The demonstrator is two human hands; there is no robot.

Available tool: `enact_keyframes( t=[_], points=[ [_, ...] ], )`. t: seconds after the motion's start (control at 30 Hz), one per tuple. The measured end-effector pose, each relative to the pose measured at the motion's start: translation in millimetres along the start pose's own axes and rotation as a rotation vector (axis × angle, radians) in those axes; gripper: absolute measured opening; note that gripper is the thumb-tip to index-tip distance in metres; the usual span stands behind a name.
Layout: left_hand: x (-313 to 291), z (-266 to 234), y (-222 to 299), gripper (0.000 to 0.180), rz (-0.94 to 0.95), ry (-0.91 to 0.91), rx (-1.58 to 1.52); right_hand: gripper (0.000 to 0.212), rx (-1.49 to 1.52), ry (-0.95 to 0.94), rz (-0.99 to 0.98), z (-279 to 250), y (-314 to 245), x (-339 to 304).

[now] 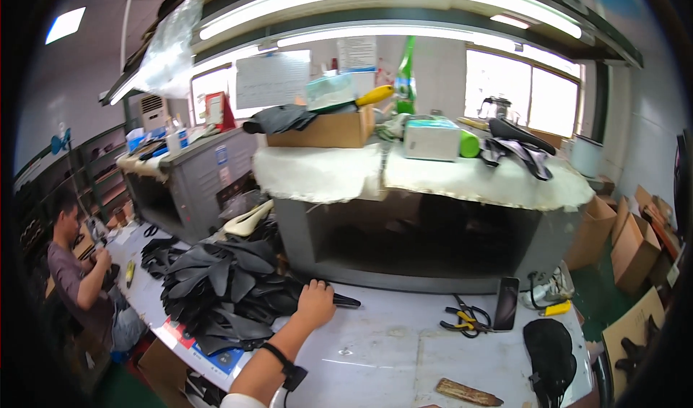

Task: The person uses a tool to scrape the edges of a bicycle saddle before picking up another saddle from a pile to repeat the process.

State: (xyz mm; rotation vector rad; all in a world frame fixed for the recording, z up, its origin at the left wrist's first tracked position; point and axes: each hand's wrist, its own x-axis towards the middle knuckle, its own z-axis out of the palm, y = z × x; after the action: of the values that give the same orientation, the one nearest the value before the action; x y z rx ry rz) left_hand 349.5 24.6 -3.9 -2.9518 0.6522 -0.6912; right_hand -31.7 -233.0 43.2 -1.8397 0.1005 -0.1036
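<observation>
My left hand (316, 305) reaches in from the lower edge, with a black band around its wrist. Its fingers curl down over a black pointed piece (348, 302), shaped like the nose of a bicycle saddle; the rest of that piece is hidden under the hand or merges with the pile. Just left of the hand lies a large heap of black leather-like saddle covers (224, 281), loosely stacked and overlapping on the white table (361, 354). My right hand is out of view.
On the table's right lie yellow-handled pliers and scissors (468, 321), a phone (507, 304) propped upright, a black pouch-like item (550, 357) and a worn wooden stick (468, 391). A grey open-fronted metal box (426, 279) stands behind. Another person (78, 278) works at far left.
</observation>
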Motion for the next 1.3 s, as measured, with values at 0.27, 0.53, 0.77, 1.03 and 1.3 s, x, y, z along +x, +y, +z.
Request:
enact_keyframes(
  t=[0.27, 0.53, 0.77, 1.03, 1.3],
  points=[
    [-87, -125, 122, 0.025, 0.752, -0.633, -0.529, 0.028, -0.261, 0.376, -0.579, -2, -40, 54],
    [-11, -161, 87, 0.029, 0.474, 0.116, -0.654, 0.017, 0.337, 0.419, 0.131, -58, 29, 69],
    [111, -45, 52, 0.018, 0.290, 0.031, -0.284, 0.021, 0.504, 0.384, 0.183, -71, 49, 57],
    [165, 36, 14, 0.031, 0.140, 0.271, 0.034, 0.019, 0.957, 0.563, 0.119, -80, 21, 70],
    [29, -77, 25, 0.021, 0.126, 0.593, -0.476, 0.023, 1.028, 0.627, -0.031, -71, 15, 130]
  ],
)
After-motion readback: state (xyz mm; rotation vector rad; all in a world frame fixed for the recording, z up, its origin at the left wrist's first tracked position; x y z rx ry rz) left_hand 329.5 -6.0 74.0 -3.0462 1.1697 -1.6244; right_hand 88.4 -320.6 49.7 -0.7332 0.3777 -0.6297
